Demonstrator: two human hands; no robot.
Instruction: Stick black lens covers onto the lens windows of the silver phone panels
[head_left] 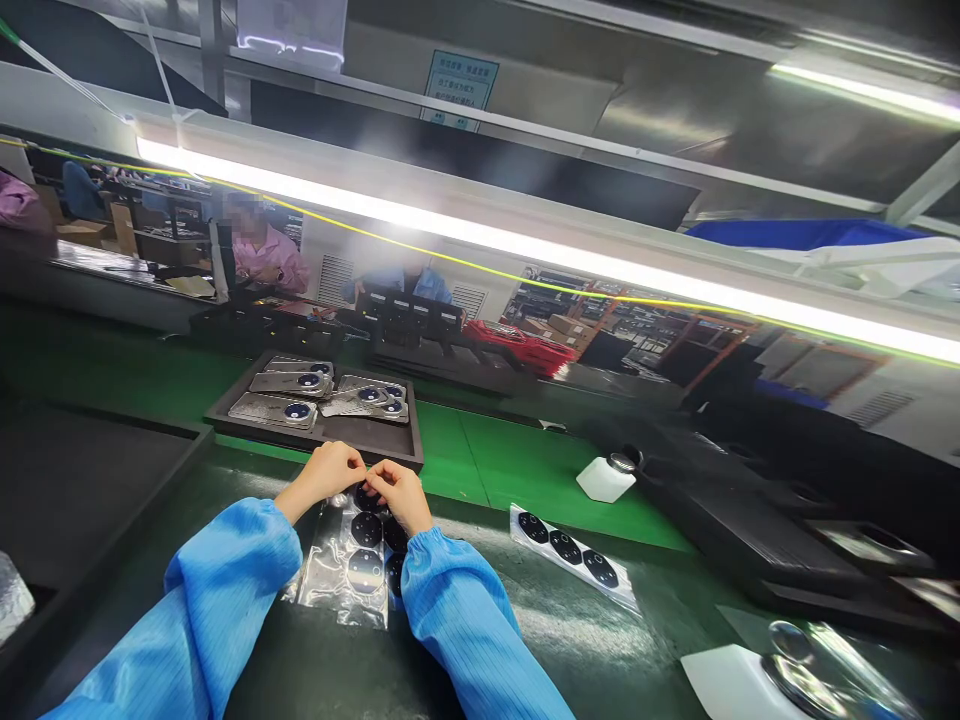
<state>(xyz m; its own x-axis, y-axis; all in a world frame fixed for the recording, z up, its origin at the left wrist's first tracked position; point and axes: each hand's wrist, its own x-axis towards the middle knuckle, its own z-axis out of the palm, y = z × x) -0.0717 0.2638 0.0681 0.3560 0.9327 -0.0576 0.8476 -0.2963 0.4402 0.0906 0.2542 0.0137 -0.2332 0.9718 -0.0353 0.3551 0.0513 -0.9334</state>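
Observation:
My left hand and my right hand meet over the dark green work surface, thumb and fingertips pinched on both. Whatever lies between the fingertips is too small to make out. Just below them is a clear plastic strip carrying black round discs with small holes. More discs lie beside it, partly covered by my right sleeve. Beyond my hands, a dark tray holds several phone back covers with round camera areas, some overlapping.
To the right lies another strip with three black discs. A white bottle stands behind it, and another white bottle is at the lower right. A large dark tray borders the left. People in pink and blue sit beyond the bench.

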